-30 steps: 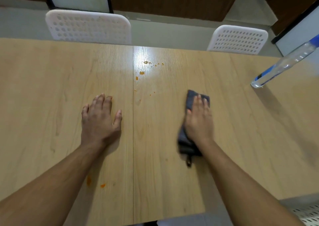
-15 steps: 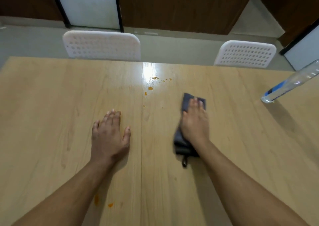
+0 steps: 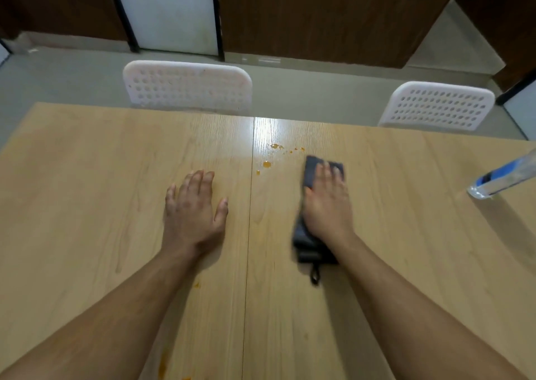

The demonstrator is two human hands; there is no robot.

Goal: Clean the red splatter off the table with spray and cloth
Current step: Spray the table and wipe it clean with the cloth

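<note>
Right hand (image 3: 327,205) presses flat, fingers straight, on the dark cloth (image 3: 310,173) on the tabletop (image 3: 87,176). Left hand (image 3: 193,208) rests flat, fingers relaxed, grasping nothing. Orange-red splatter (image 3: 266,164) lies just left of the cloth's far end. Bottle (image 3: 504,176) stands at right edge.

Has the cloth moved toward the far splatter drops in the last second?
Yes. The cloth under the right hand has slid forward; its far edge now lies close beside the splatter drops, not yet over them.
</note>
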